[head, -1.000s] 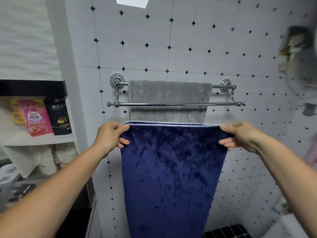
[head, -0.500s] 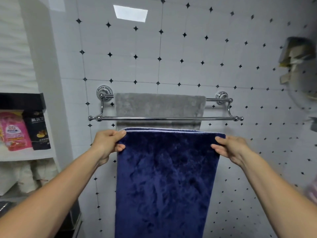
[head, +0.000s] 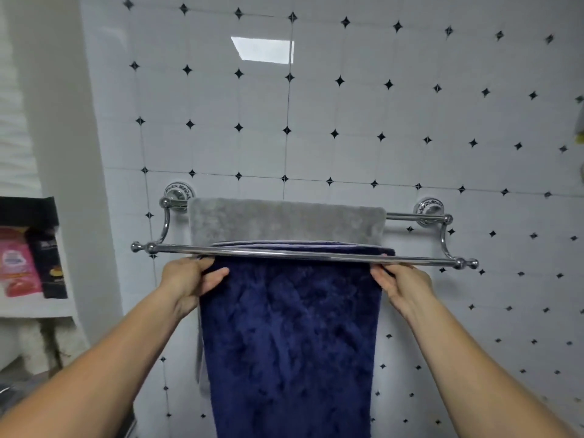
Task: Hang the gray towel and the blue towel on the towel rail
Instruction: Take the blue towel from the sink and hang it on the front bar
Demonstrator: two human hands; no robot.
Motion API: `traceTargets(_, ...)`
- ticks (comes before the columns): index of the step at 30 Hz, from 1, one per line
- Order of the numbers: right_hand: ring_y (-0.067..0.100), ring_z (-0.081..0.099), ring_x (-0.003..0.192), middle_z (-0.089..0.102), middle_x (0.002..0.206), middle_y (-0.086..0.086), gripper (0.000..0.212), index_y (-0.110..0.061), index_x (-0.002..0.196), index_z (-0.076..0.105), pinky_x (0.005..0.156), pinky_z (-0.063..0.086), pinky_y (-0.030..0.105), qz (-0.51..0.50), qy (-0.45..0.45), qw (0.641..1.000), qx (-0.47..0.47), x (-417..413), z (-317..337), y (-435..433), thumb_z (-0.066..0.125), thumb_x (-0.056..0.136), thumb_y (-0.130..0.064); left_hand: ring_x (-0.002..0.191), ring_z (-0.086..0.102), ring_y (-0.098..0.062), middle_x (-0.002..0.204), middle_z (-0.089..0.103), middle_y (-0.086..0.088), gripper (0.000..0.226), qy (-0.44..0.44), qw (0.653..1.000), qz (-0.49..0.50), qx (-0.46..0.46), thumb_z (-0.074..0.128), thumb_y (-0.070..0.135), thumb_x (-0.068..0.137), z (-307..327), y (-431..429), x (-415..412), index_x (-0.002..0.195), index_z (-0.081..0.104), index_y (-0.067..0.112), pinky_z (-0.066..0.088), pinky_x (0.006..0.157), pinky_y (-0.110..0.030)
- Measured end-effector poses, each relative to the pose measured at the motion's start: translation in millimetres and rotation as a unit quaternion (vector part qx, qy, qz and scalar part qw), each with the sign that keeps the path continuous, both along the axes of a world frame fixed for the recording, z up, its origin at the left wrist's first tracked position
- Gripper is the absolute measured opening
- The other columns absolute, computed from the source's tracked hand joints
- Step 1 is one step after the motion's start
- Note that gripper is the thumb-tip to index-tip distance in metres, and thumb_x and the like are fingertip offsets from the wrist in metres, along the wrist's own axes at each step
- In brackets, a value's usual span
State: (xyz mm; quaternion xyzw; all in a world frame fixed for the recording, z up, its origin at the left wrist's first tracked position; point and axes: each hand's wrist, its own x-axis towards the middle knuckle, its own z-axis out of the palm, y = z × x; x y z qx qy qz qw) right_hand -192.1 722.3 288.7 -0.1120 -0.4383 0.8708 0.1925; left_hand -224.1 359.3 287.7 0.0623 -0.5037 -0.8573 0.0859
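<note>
A: What fills the wall?

B: White tile wall [head: 347, 121] with small black diamonds, and fixed to it the chrome double towel rail [head: 303, 255], my landmark.

A: And the towels?

B: The blue towel [head: 290, 336] is largest. Its top edge sits just behind and above the rail's front bar, and its long body hangs straight down below the bar. The gray towel [head: 284, 221] is draped over the rail's back bar, behind the blue one; a strip of it shows below the rail at the blue towel's left edge.

A: The hands?

B: Both just below the front bar. The left hand [head: 189, 279] pinches the blue towel's upper left corner, thumb in front, fingers curled behind. The right hand [head: 403, 284] grips the upper right corner likewise.

A: Anything else?

B: Left of the rail, a shelf [head: 34, 308] holds a pink pouch [head: 17, 267] and a black pouch [head: 50, 267].
</note>
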Motion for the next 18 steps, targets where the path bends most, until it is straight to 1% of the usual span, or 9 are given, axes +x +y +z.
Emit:
traceTargets(3,0.028,0.074,0.073,0.066,0.087,0.02,0.031,0.006,0.088,0.063,0.063,0.061,0.034,0.042,0.088,0.992,-0.076,2,-3,4,0.038,0.079,0.023,0.088,0.068,-0.024,0.099,0.064,-0.012,0.025,0.067,0.996,-0.028,0.058,0.043,-0.021,0.089,5,3,-1,0.094,0.06,-0.002,0.062,0.064,-0.028)
traceTargets(5,0.031,0.073,0.081,0.069,0.083,0.017,0.031,0.003,0.075,0.068,0.075,0.061,0.041,0.094,0.149,0.976,-0.125,5,-3,7,0.039,0.07,0.014,0.101,0.062,-0.028,0.099,0.064,-0.015,0.032,0.082,0.991,-0.045,0.095,0.037,-0.025,0.086,5,3,-1,0.093,0.059,-0.004,0.061,0.075,-0.032)
traceTargets(8,0.029,0.067,0.096,0.065,0.088,0.011,0.009,-0.005,0.085,0.062,0.094,0.054,0.045,0.097,0.165,0.97,-0.149,8,3,4,0.061,0.084,-0.014,0.097,0.064,-0.033,0.094,0.063,-0.015,0.026,0.093,0.967,-0.097,0.215,0.041,-0.011,0.07,7,1,1,0.085,0.06,-0.002,0.058,0.086,-0.04)
traceTargets(10,0.023,0.065,0.086,0.06,0.078,0.005,0.036,-0.01,0.087,0.056,0.093,0.054,0.042,0.054,0.128,0.976,-0.167,3,13,-2,0.077,0.079,-0.039,0.088,0.066,-0.029,0.089,0.064,-0.011,0.01,0.103,0.954,-0.099,0.265,0.055,0.007,0.076,13,6,3,0.08,0.064,0.006,0.055,0.09,-0.04)
traceTargets(11,0.02,0.063,0.077,0.057,0.072,0.002,0.041,-0.012,0.085,0.055,0.091,0.055,0.041,0.029,0.109,0.979,-0.171,2,19,-6,0.081,0.073,-0.042,0.085,0.066,-0.026,0.088,0.064,-0.008,0.01,0.099,0.955,-0.084,0.267,0.06,0.019,0.085,17,10,2,0.084,0.064,0.01,0.054,0.091,-0.038)
traceTargets(13,0.019,0.062,0.069,0.06,0.073,0.002,0.033,-0.012,0.088,0.058,0.083,0.058,0.039,0.008,0.077,0.987,-0.141,-1,24,-11,0.083,0.073,-0.027,0.078,0.065,-0.02,0.085,0.064,-0.005,0.012,0.062,0.966,-0.044,0.248,0.067,0.023,0.089,24,20,-4,0.091,0.062,0.013,0.057,0.08,-0.031)
traceTargets(14,0.02,0.064,0.069,0.063,0.079,0.006,0.029,-0.01,0.095,0.06,0.077,0.059,0.037,0.006,0.064,0.991,-0.118,-2,23,-12,0.081,0.076,-0.016,0.074,0.063,-0.019,0.083,0.063,-0.006,0.008,0.043,0.969,-0.024,0.24,0.068,0.012,0.087,27,25,-6,0.089,0.06,0.011,0.058,0.069,-0.028)
traceTargets(16,0.022,0.068,0.069,0.065,0.086,0.011,0.028,-0.009,0.101,0.057,0.066,0.059,0.032,0.003,0.056,0.995,-0.082,-3,16,-10,0.073,0.08,0.0,0.067,0.059,-0.019,0.078,0.056,-0.009,0.02,0.034,0.977,-0.001,0.21,0.062,-0.009,0.084,25,29,-9,0.078,0.055,0.009,0.056,0.054,-0.024)
traceTargets(18,0.02,0.071,0.064,0.064,0.083,0.013,0.027,-0.01,0.093,0.052,0.062,0.059,0.03,-0.009,0.074,0.995,-0.073,-3,10,-7,0.07,0.082,0.006,0.063,0.058,-0.019,0.068,0.053,-0.008,0.028,0.052,0.981,0.014,0.184,0.059,-0.015,0.082,21,28,-8,0.071,0.049,0.009,0.055,0.052,-0.023)
